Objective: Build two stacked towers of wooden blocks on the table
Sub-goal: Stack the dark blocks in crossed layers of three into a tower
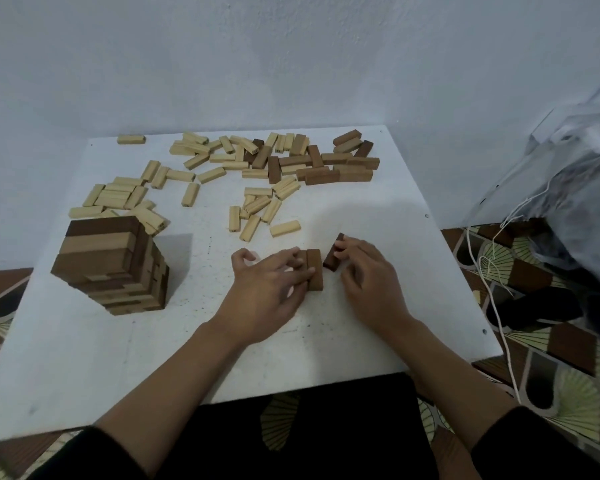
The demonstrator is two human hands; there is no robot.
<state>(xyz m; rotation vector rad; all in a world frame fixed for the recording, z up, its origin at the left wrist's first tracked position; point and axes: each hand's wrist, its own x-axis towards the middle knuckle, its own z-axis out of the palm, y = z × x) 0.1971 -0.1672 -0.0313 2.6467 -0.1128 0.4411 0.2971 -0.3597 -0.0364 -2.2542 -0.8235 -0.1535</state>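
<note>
A finished tower [113, 265] of dark and light wooden blocks stands at the left of the white table [84, 358]. Near the table's middle my left hand [271, 289] rests its fingers on dark blocks [315, 270] lying flat side by side; part of them is hidden under the fingers. Just to the right, my right hand [368, 271] pinches another dark block [334, 254], tilted, close beside the flat ones.
Several loose light blocks [257, 206] lie scattered across the far half of the table, with a heap of dark blocks [336, 164] at the back right. A pale wall rises behind. A plastic bag [575, 188] and white cord sit on the patterned floor at the right.
</note>
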